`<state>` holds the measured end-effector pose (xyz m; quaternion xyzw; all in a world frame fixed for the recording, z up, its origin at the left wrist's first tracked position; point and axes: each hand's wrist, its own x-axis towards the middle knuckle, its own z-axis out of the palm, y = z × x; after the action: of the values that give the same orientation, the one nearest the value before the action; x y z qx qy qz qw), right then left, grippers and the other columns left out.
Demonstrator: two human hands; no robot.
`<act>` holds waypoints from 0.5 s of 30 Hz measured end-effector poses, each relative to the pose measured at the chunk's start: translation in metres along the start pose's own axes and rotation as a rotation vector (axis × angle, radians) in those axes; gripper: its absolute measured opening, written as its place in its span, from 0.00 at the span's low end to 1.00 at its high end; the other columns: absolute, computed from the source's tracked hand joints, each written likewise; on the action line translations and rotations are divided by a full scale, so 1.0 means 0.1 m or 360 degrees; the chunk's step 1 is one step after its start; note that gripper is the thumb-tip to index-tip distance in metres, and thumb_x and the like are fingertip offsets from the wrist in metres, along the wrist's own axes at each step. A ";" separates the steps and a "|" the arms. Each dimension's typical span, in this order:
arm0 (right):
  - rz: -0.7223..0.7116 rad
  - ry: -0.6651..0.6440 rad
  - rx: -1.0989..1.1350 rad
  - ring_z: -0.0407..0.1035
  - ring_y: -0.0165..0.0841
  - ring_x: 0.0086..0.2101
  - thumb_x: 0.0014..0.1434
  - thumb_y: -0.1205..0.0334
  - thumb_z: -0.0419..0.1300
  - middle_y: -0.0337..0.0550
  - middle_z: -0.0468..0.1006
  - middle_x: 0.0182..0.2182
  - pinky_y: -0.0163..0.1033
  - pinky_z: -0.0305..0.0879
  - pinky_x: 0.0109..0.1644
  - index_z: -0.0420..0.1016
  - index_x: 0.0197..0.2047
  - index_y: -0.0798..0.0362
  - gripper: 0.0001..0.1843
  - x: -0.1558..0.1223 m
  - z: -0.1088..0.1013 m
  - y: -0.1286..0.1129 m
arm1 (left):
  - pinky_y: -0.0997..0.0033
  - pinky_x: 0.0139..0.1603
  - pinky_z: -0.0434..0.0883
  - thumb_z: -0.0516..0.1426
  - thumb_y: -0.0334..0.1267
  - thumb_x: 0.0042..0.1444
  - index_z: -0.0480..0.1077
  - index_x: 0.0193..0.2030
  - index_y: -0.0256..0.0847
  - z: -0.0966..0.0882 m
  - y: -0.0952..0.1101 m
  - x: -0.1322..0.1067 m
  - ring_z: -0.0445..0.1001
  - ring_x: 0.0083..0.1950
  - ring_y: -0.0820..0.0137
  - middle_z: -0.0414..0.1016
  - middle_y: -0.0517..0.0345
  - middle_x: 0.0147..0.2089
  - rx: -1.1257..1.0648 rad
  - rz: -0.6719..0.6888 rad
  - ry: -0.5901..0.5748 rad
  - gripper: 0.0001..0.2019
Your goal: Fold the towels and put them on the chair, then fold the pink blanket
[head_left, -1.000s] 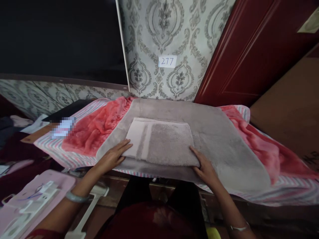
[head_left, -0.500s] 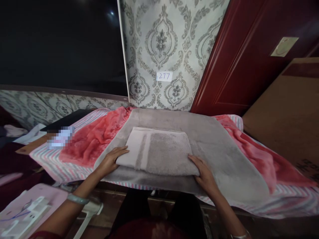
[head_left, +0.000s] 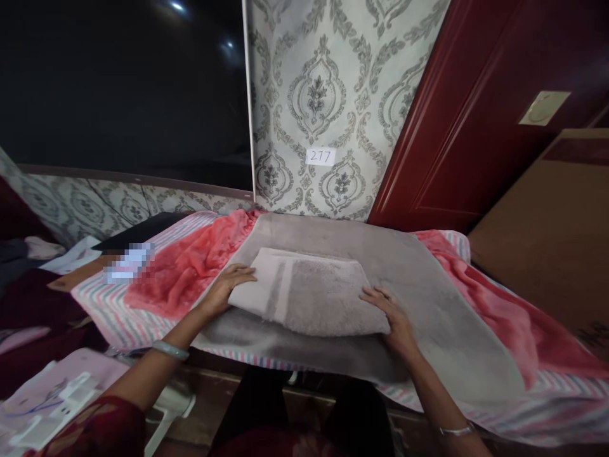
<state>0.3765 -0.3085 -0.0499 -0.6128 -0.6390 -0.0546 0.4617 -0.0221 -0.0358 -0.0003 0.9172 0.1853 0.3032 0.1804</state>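
1. Towel [head_left: 323,295], beige-grey with a pale stripe near one end, lies folded over the front middle of a grey mat [head_left: 442,336], its near edge bowed.
2. Beneath the mat I see red blanket [head_left: 190,266] bunched out at both sides, and under that a striped sheet [head_left: 102,314] hanging over the front.
3. Behind stands a grey-patterned wall [head_left: 318,51], with a big dark television [head_left: 118,89] to the left and a dark red panel [head_left: 466,82] to the right.
4. Counting up: one towel, one mat, one television, one paper label [head_left: 320,157] reading 277; red blanket shows in two places, though I can't tell whether it's one piece.
5. Two hands are on the towel. Left hand [head_left: 226,289] has its fingers over the left edge; right hand [head_left: 392,314] lays its fingers on the right edge. Both thumbs are hidden from me, so I can't tell whether either is pinching the cloth.
6. Each wrist wears one ornament: a pale green bangle [head_left: 170,350] left, a silvery band [head_left: 455,431] right.
7. For containers, one cardboard box [head_left: 547,254] stands at far right; its inside is out of sight.
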 end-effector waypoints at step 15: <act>0.1322 0.0302 0.1055 0.78 0.43 0.38 0.57 0.39 0.63 0.49 0.83 0.33 0.46 0.76 0.44 0.79 0.41 0.55 0.25 1.16 -0.09 0.05 | 0.61 0.34 0.79 0.66 0.51 0.50 0.76 0.37 0.36 -0.08 0.30 1.06 0.81 0.31 0.58 0.81 0.49 0.30 -0.1234 -0.1427 0.0299 0.18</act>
<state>0.4059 -0.2281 0.0296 -0.6279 -0.2813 0.2822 0.6686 0.0590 -0.0123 0.0713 0.5863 0.4452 0.3228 0.5949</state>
